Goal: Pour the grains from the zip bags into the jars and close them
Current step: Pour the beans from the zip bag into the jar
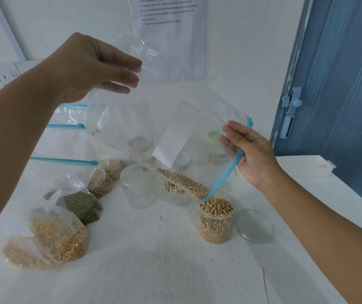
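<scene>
**Tipping soybeans from a zip bag into a jar**

I am holding a clear zip bag (153,119) tilted in the air with both hands. My left hand (88,66) is pinching the bag's raised bottom corner between thumb and curled fingers. My right hand (250,154) is gripping the bag's blue zip strip (226,172) at its lower, open end, fingers curled around the edge. The last tan soybeans (182,183) are gathering in the bag's lowest corner, right above the mouth of an open jar (216,218) that is already nearly full of them. The jar's clear lid (254,226) is lying flat just to its right.

Everything is sitting on a white table (153,270). An empty clear jar (138,185) is standing behind, left of the filled one. Along the left, more bags are resting: one of yellow kernels (59,238), one of green grains (81,205), one of pale grains (101,183). A printed sheet (167,12) is hanging on the white wall ahead, and a blue door (340,84) is standing at the right.
</scene>
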Tool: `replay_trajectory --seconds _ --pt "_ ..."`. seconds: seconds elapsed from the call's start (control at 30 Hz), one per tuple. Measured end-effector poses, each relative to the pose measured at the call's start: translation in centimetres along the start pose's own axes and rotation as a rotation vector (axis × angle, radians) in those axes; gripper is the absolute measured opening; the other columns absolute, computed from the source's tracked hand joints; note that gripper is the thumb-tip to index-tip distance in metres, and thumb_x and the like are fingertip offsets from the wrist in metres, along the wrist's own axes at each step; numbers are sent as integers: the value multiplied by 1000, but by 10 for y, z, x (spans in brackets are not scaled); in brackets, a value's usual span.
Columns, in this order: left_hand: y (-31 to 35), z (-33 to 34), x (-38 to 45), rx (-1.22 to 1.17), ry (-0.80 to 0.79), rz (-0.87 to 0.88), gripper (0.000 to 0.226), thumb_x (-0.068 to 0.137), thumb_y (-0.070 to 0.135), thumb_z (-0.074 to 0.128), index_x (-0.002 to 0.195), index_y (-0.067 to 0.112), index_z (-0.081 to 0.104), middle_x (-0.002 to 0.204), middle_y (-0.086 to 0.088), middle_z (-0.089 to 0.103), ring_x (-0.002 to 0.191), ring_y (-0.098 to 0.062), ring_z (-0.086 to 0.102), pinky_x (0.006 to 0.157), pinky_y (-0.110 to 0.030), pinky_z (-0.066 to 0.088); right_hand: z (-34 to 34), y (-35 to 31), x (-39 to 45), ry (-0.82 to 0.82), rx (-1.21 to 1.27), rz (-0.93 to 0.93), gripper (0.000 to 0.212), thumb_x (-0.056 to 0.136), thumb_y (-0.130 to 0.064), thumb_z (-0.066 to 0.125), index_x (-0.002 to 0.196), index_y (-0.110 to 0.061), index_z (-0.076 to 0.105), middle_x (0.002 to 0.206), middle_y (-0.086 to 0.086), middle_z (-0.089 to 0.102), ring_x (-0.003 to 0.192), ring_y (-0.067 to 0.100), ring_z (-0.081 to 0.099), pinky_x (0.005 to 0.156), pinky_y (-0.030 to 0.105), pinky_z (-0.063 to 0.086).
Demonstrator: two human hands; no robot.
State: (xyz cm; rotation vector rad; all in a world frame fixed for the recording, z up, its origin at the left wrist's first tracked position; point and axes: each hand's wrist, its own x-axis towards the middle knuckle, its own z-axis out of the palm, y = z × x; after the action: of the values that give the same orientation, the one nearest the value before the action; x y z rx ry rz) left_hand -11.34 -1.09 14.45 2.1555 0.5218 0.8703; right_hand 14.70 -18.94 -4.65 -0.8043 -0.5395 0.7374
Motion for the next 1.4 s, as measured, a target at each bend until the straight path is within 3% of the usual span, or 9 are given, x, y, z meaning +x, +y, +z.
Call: replay_trajectory --seconds 0.23,0.53,0.67,0.77,0.87,1.0,1.07,1.27,1.4 --pt "-9 2 1 -12 1 -1 44 75 8 84 119 2 74 110 -12 78 103 -27 76 83 -31 64 -2 2 -1 4 -5 -7 24 82 -6 73 103 -16 80 111 6 79 100 24 77 86 30 62" --pt "-18 5 2 -47 31 -12 44 76 5 84 118 0 74 109 -17 77 102 -30 76 82 -31 64 -13 11 -5 -110 -21 57 36 86 -14 72 117 -32 78 134 3 70 119 30 70 101 45 55" --pt "-25 3 2 -59 25 -35 43 76 7 84 118 2 75 110 -14 78 102 -29 76 85 -32 64 -13 16 -6 -158 -151 34 28 84 -10 71 107 -23 82 131 9 72 117 34 70 108 53 52" --pt "-31 -1 -2 -31 -64 -52 47 77 17 83 123 14 74 121 -4 77 111 -23 74 91 -30 61 -13 20 -3 -104 -161 -1 22 85 -6 69 100 -16 83 124 10 75 111 34 73 104 50 55" --pt "-41 -12 -10 35 -246 -90 69 66 43 92 131 34 72 138 9 68 124 -14 67 102 -26 53 -16 22 0 -56 -134 -11 24 94 1 64 101 -13 82 121 9 75 108 31 74 98 42 60" --pt "-58 -23 -26 48 -344 -104 67 80 9 73 136 45 66 146 9 62 127 -15 65 108 -30 51 -20 25 1 -28 -118 -10 25 97 6 60 104 -9 79 110 8 78 99 26 76 88 34 62" --pt "-66 -25 -34 42 -356 -116 72 80 3 70 137 46 64 146 8 62 128 -16 64 108 -31 52 -20 25 1 -27 -121 -11 26 97 6 61 102 -10 80 107 7 79 97 25 76 84 31 62" --pt "-76 -12 -43 77 -196 -54 64 92 -9 66 141 32 64 114 -8 76 102 -28 73 99 -27 57 -18 26 3 -19 -127 -5 23 96 5 62 108 -7 77 111 8 78 100 27 76 86 33 62" --pt "-76 2 -42 65 -75 9 58 90 5 74 134 42 68 106 -12 71 87 -24 59 88 -32 49 -17 25 5 12 -102 -2 20 89 0 68 105 -8 78 110 8 78 100 28 76 83 32 62"
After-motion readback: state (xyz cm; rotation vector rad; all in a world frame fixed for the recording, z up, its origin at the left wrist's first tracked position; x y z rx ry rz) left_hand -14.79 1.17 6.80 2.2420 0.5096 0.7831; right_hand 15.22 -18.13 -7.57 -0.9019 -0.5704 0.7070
